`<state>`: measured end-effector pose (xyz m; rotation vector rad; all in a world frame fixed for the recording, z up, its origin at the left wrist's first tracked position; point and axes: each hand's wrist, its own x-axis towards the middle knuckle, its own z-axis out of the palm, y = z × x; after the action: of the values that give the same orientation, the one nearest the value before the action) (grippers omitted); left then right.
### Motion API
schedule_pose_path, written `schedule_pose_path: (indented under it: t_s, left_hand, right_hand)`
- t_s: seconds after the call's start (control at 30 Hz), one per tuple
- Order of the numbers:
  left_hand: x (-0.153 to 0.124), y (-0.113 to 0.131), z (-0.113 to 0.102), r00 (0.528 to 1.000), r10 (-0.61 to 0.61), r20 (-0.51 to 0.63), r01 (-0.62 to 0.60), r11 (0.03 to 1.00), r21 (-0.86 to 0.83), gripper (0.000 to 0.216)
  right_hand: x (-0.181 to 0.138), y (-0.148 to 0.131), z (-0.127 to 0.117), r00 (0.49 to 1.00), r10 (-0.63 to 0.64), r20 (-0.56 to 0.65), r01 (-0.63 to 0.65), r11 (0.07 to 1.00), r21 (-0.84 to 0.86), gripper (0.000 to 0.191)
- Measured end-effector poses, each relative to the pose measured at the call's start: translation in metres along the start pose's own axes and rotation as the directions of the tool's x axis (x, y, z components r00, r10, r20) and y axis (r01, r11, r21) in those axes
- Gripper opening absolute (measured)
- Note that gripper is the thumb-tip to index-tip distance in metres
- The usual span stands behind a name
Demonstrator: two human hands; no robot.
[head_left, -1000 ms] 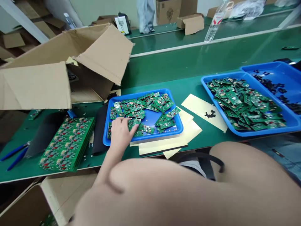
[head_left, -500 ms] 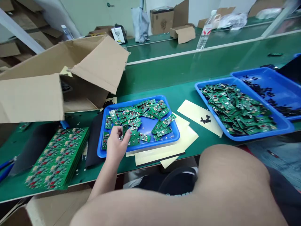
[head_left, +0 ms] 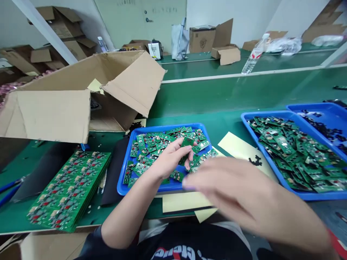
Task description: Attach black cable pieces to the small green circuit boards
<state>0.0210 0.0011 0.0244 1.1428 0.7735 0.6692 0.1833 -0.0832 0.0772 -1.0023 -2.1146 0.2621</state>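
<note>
My left hand (head_left: 172,159) is raised over the middle of a blue tray (head_left: 122,180), its thumb and fingers closed on a small green circuit board (head_left: 187,142). Loose circuit boards (head_left: 143,168) lie scattered in that tray beneath it. My right hand (head_left: 230,184) hovers by the tray's front right corner, apart from the left. Motion smears its fingers, so I cannot make out whether it holds anything. Pale yellow backing sheets (head_left: 187,202) stick out from under the tray, and another yellow sheet (head_left: 238,146) to the right carries small black pieces (head_left: 255,160).
A second blue tray (head_left: 245,121) piled with boards stands right, beside a third tray (head_left: 325,110) with black pieces. Stacked board panels (head_left: 70,187) lie left, near blue-handled pliers (head_left: 11,189). An open cardboard box (head_left: 51,112) overhangs the back left. A bottle (head_left: 255,56) stands behind.
My left hand has lifted from the tray's front left toward its middle, with a circuit board in its fingers. My right hand has come into view near the tray. The camera view has shifted.
</note>
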Motion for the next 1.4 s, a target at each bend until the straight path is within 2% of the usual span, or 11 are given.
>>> schedule_pose_path:
  t_s: [0.03,0.1,0.2,0.3,0.43,0.6,0.87,1.03,1.23,1.4]
  left_hand:
    - [0.002,-0.002,0.001,1.000,0.007,-0.011,-0.008,0.999,-0.049,0.013]
    - [0.005,-0.007,0.001,0.999,0.015,-0.040,-0.020,0.992,-0.125,0.013]
    - [0.005,-0.016,0.000,0.998,-0.008,-0.055,-0.002,0.984,-0.177,0.016]
    - [0.006,-0.021,-0.002,0.996,-0.055,-0.077,0.039,0.979,-0.201,0.022]
    - [0.009,-0.024,-0.002,0.984,-0.135,-0.116,0.107,0.969,-0.221,0.023]
    - [0.013,-0.029,0.000,0.979,-0.159,-0.127,0.126,0.964,-0.236,0.021]
    - [0.015,-0.036,-0.001,0.978,-0.124,-0.165,0.088,0.974,-0.210,0.025]
    - [0.012,-0.036,0.001,0.976,-0.131,-0.174,0.083,0.961,-0.262,0.019]
    - [0.013,-0.039,0.001,0.974,-0.140,-0.179,0.085,0.955,-0.285,0.023]
    - [0.014,-0.041,0.001,0.973,-0.124,-0.197,0.063,0.955,-0.289,0.018]
  right_hand:
    - [0.011,0.012,0.002,0.999,-0.036,0.032,0.035,0.999,0.034,0.026]
    - [0.021,0.038,0.015,0.999,0.048,0.010,-0.049,0.996,0.078,0.026]
    - [0.017,0.069,0.040,0.981,0.180,-0.069,-0.170,0.978,0.121,0.024]
    - [0.008,0.081,0.058,0.969,0.231,-0.087,-0.217,0.965,0.151,0.025]
    - [0.002,0.083,0.067,0.961,0.263,-0.089,-0.246,0.955,0.163,0.027]
    - [-0.001,0.084,0.071,0.963,0.259,-0.076,-0.248,0.960,0.133,0.032]
    - [-0.005,0.082,0.076,0.973,0.224,-0.062,-0.222,0.974,0.037,0.038]
    - [-0.006,0.078,0.077,0.970,0.244,0.000,-0.244,0.968,0.063,0.057]
    - [-0.006,0.078,0.080,0.979,0.202,-0.013,-0.203,0.979,-0.029,0.059]
    - [-0.006,0.078,0.080,0.981,0.192,0.007,-0.191,0.980,-0.050,0.061]
